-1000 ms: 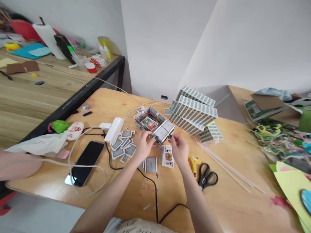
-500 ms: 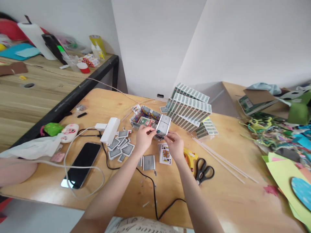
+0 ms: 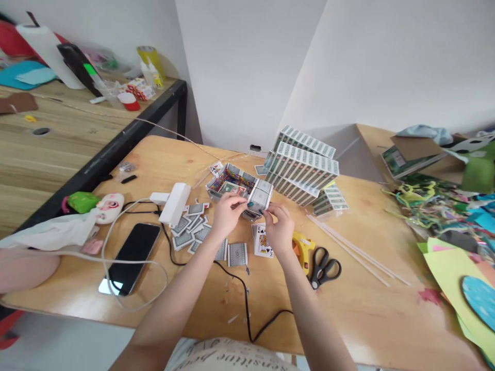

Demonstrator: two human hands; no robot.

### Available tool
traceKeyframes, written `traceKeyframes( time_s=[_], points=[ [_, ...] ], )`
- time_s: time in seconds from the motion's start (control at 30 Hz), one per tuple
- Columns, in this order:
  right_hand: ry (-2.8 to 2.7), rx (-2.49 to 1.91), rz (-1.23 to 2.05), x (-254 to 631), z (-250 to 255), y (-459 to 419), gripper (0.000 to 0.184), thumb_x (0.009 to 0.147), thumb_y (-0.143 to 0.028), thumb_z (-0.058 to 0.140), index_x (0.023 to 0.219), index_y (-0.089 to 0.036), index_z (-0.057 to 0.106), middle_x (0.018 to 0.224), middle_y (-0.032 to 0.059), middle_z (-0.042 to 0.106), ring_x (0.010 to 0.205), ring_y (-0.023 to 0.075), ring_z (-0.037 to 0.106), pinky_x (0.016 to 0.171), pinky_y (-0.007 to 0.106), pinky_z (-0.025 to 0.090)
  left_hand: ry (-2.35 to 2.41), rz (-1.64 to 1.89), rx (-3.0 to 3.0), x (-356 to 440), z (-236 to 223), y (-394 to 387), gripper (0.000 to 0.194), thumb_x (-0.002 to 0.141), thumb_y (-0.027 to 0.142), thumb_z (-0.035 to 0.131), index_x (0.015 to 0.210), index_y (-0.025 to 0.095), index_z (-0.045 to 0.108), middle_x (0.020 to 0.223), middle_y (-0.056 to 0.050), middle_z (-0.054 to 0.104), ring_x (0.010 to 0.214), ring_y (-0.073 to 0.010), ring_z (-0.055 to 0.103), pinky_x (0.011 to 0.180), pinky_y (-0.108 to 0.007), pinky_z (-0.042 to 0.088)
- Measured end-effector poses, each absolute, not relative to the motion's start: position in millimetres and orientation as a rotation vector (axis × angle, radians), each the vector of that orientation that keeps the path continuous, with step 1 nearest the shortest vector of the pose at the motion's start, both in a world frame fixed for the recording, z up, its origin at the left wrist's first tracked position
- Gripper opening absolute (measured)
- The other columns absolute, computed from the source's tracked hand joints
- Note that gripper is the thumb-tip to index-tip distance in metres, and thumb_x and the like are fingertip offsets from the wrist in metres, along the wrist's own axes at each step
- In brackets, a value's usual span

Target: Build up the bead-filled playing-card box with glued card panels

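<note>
A small open box (image 3: pixel 216 193) built from grey-backed playing cards stands in the middle of the table, with a colourful inside and a red-and-green card pack in it. At its near right end is a grey-backed playing card (image 3: pixel 260 191). My left hand (image 3: pixel 227 215) pinches the card's near left edge between thumb and fingers. At the near right corner, my right hand (image 3: pixel 279 226) is closed in a pinch on the same card. Whether the card is fixed to the box cannot be made out. Below my right hand lies a king of spades (image 3: pixel 263 243), face up.
Scattered cards (image 3: pixel 185 232), a white power adapter (image 3: pixel 176 203) and a phone (image 3: pixel 131 257) lie left. To the right are a yellow glue gun (image 3: pixel 305 250), black scissors (image 3: pixel 323 268) and glue sticks (image 3: pixel 348 247). Stacked card boxes (image 3: pixel 301 165) stand behind. A black cord (image 3: pixel 245 293) crosses in front.
My fingertips have drawn slightly apart along the card's near edge, the left hand moving a little left. The whole view has shifted slightly.
</note>
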State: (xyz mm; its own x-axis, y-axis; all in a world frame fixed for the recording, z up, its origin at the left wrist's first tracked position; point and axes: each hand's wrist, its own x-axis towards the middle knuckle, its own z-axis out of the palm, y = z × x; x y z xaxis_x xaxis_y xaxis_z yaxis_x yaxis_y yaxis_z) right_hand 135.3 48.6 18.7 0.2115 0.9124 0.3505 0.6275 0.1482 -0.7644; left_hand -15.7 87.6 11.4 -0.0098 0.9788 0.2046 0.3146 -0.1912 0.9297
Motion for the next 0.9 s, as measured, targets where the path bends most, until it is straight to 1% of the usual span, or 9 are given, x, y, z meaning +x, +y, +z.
traceKeyframes(
  time_s=[0.1,0.4,0.5,0.6,0.7,0.77,0.9],
  points=[
    [-1.518,-1.560,0.372,132.5,17.5,46.3,0.012,0.082,-0.021,0.050,0.075,-0.019,0.060,0.086,0.0090,0.066,0.089,0.0220,0.061,0.084,0.038,0.048,1.322,1.173,1.653,-20.2,8.8,88.6,0.010,0.075,0.023,0.059,0.078,0.020,0.069,0.088,-0.004,0.064,0.086,-0.0192,0.060,0.076,-0.031,0.049],
    [-1.582,-1.505,0.268,127.5,1.2,44.7,0.010,0.082,-0.020,0.053,0.074,-0.021,0.058,0.088,0.0085,0.066,0.095,0.0223,0.060,0.087,0.040,0.047,1.272,1.051,1.841,-32.6,1.5,96.0,0.013,0.078,0.023,0.056,0.080,0.022,0.069,0.089,-0.004,0.070,0.081,-0.0192,0.062,0.076,-0.031,0.048],
    [-1.638,-1.441,0.146,127.9,-6.5,46.5,0.009,0.082,-0.019,0.053,0.074,-0.021,0.057,0.086,0.0078,0.065,0.094,0.0225,0.059,0.085,0.041,0.047,1.268,1.019,1.937,-36.3,5.2,98.9,0.010,0.078,0.025,0.060,0.077,0.023,0.070,0.086,-0.003,0.070,0.084,-0.0205,0.060,0.080,-0.034,0.045],
    [-1.670,-1.396,0.082,129.1,-11.9,47.8,0.010,0.083,-0.018,0.052,0.075,-0.021,0.056,0.083,0.0073,0.065,0.094,0.0221,0.059,0.084,0.041,0.048,1.262,0.985,2.198,-40.0,9.8,103.9,0.012,0.080,0.030,0.060,0.077,0.023,0.070,0.082,-0.003,0.071,0.087,-0.0223,0.056,0.080,-0.037,0.043],
    [-1.698,-1.363,0.048,131.1,-14.8,49.3,0.010,0.084,-0.018,0.053,0.076,-0.021,0.056,0.082,0.0074,0.065,0.095,0.0224,0.059,0.082,0.041,0.048,1.161,0.981,2.421,-42.5,10.1,112.3,0.010,0.081,0.028,0.060,0.077,0.022,0.069,0.082,-0.003,0.071,0.093,-0.0223,0.054,0.085,-0.039,0.042],
    [-1.721,-1.335,0.023,132.8,-16.1,50.9,0.010,0.085,-0.018,0.053,0.076,-0.021,0.057,0.081,0.0072,0.065,0.094,0.0225,0.059,0.080,0.041,0.049,1.095,0.963,2.436,-43.4,7.5,118.6,0.008,0.079,0.025,0.062,0.075,0.021,0.068,0.080,-0.003,0.070,0.090,-0.0203,0.057,0.084,-0.036,0.043],
    [-1.751,-1.290,0.007,136.6,-17.8,54.4,0.010,0.084,-0.018,0.054,0.075,-0.021,0.057,0.077,0.0057,0.064,0.089,0.0213,0.060,0.077,0.039,0.049,1.084,0.921,2.356,-45.0,3.5,126.3,0.007,0.078,0.025,0.064,0.074,0.021,0.067,0.077,-0.002,0.069,0.077,-0.0165,0.060,0.076,-0.031,0.045]
  ],
)
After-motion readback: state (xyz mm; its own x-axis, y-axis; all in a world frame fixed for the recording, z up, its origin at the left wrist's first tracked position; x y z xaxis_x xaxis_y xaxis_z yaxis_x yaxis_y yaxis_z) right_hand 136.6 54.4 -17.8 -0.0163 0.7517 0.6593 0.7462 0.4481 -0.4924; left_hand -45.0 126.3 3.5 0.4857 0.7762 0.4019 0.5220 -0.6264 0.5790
